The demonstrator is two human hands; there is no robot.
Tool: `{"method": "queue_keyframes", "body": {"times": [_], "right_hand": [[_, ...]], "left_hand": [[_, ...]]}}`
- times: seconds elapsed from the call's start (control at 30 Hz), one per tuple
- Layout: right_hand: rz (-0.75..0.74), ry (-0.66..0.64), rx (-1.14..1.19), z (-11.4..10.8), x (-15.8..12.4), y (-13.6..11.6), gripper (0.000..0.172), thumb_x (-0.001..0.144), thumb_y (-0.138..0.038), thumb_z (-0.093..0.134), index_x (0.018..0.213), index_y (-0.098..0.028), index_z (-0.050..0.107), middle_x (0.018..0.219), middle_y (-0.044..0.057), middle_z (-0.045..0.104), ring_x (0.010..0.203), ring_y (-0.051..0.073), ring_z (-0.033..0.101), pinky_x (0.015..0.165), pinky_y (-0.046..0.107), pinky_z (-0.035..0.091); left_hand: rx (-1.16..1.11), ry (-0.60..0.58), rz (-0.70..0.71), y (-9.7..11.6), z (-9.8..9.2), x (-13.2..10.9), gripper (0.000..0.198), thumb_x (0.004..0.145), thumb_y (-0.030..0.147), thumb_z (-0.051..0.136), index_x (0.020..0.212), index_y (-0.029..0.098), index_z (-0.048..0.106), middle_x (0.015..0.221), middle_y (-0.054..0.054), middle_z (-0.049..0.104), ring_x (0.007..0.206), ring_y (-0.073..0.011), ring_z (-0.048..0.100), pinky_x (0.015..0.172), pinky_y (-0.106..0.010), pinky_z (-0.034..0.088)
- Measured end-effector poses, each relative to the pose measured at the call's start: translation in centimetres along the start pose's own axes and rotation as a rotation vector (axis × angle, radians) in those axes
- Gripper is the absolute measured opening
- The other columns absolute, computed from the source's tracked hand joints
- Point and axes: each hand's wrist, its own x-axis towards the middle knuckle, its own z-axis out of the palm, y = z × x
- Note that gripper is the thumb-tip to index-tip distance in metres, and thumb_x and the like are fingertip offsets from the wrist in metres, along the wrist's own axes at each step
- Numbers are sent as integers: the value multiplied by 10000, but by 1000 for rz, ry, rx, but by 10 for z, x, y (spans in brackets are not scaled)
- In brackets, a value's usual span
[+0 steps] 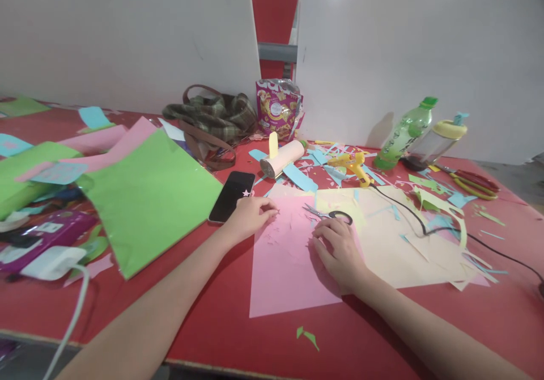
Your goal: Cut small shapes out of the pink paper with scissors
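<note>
My left hand (251, 216) is beside a black phone (232, 195), over the upper left edge of a pink sheet (289, 278). Its thumb and index finger are close together at small pink scraps; whatever is between them is too small to name. On the phone lies a small pink star (245, 193). My right hand (338, 249) rests on the right part of the pink sheet, fingers apart and holding nothing. Just beyond its fingertips lie scissors (329, 214) with dark handles. Small pink scraps are scattered on the sheet between my hands.
Green sheets (153, 198) lie left. Behind are a plaid bag (216, 113), a snack bag (278, 108) and a paper-covered tube (283, 159). A yellow glue gun (355, 167), its black cord on cream paper (399, 255), lies right. Farther right stand a green bottle (406, 133) and red-handled scissors (476, 182).
</note>
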Motion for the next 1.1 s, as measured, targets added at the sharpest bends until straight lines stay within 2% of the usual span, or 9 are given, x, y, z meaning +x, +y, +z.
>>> {"method": "queue_keyframes", "body": {"times": [0.1, 0.2, 0.3, 0.4, 0.53, 0.73, 0.9, 1.0, 1.1], "right_hand": [[-81, -68, -21, -2, 7, -6, 115, 752, -131, 428, 735, -199, 519, 813, 48, 591, 794, 202, 526, 839, 454, 278], [-268, -180, -24, -2, 14, -11, 158, 767, -101, 387, 807, -204, 499, 840, 37, 611, 783, 176, 556, 932, 487, 175], [-491, -286, -26, 1, 19, -18, 221, 764, -67, 353, 902, -187, 477, 954, 77, 601, 845, 175, 559, 958, 461, 191], [-583, -343, -62, 3, 20, -21, 247, 758, -39, 328, 902, -172, 476, 1007, 101, 582, 867, 172, 559, 971, 448, 199], [-559, -338, -83, 3, 17, -17, 211, 753, -42, 335, 829, -174, 481, 902, 70, 603, 769, 154, 574, 976, 452, 203], [-451, -175, -3, 4, 19, -6, 119, 753, -88, 403, 739, -186, 469, 714, 13, 594, 651, 133, 549, 936, 417, 285], [-304, -76, 102, 3, 33, -7, 96, 739, -99, 462, 711, -189, 482, 722, 30, 585, 702, 158, 537, 767, 353, 402], [-251, -75, 99, 5, 46, -8, 80, 724, -117, 505, 679, -184, 505, 753, 46, 581, 725, 174, 535, 693, 337, 406], [-214, -55, 73, 11, 59, -8, 64, 720, -146, 529, 666, -181, 529, 794, 60, 572, 773, 192, 519, 711, 353, 394]], "left_hand": [[34, -52, 7, 1, -3, 0, 209, 714, 328, 457, 679, 201, 619, 667, 3, 650, 630, -146, 549, 615, -238, 376], [47, -81, 21, 1, -4, -1, 200, 711, 313, 463, 673, 195, 620, 702, -1, 650, 657, -149, 550, 625, -239, 374], [39, -65, 47, 1, -3, -2, 203, 712, 303, 465, 671, 186, 626, 730, -11, 648, 654, -143, 547, 625, -235, 374], [16, -53, 60, -1, 0, -2, 196, 713, 287, 466, 674, 182, 626, 755, -12, 647, 670, -140, 546, 629, -231, 376], [-13, -44, 49, -2, 2, -2, 170, 704, 274, 479, 710, 183, 622, 789, -7, 644, 694, -138, 542, 655, -237, 378], [-1, -67, 10, 1, -2, -2, 127, 692, 241, 496, 720, 177, 603, 727, 9, 634, 658, -121, 536, 655, -238, 364], [28, -83, 72, 2, -3, -3, 121, 718, 220, 476, 693, 176, 586, 745, 14, 629, 700, -121, 540, 674, -244, 348], [60, -69, 123, 0, -1, -3, 125, 726, 192, 465, 696, 170, 584, 752, 9, 626, 718, -121, 541, 690, -246, 339], [104, -50, 149, -2, 0, -3, 135, 733, 177, 452, 696, 165, 582, 747, 4, 622, 723, -125, 540, 683, -246, 336]]}}
